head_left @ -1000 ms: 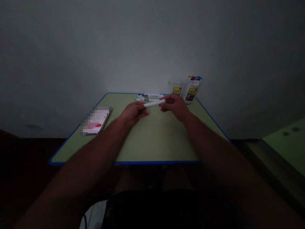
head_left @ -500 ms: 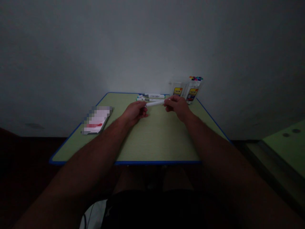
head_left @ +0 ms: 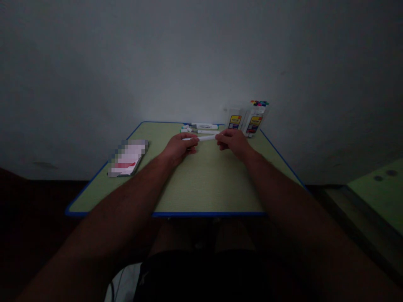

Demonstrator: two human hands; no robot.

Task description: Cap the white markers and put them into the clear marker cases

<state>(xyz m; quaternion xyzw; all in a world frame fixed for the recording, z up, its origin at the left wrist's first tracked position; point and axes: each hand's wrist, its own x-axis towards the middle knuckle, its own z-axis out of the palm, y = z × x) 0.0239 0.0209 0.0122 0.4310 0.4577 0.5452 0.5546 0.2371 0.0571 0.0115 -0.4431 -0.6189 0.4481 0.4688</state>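
A slim white marker (head_left: 207, 138) lies level between my two hands, held above the far half of the green table (head_left: 208, 180). My left hand (head_left: 181, 146) is closed on its left part, thumb on top, and a short piece shows beyond the thumb. At the right end, the fingertips of my right hand (head_left: 232, 140) pinch it, covering that tip. Just behind the hands, several white markers (head_left: 206, 126) lie on the table along the wall, some with green or blue ends toward the left.
Behind my right hand stands a clear marker case (head_left: 234, 119) with a yellow label. Beside it, another clear case (head_left: 254, 121) holds several markers with coloured caps. A phone (head_left: 129, 157), its screen blurred out, lies at the table's left. The pale wall (head_left: 189, 63) rises behind.
The marker has slid left through my left hand, so a piece now shows past the thumb. My right hand has dropped slightly, leaving the marker more level.
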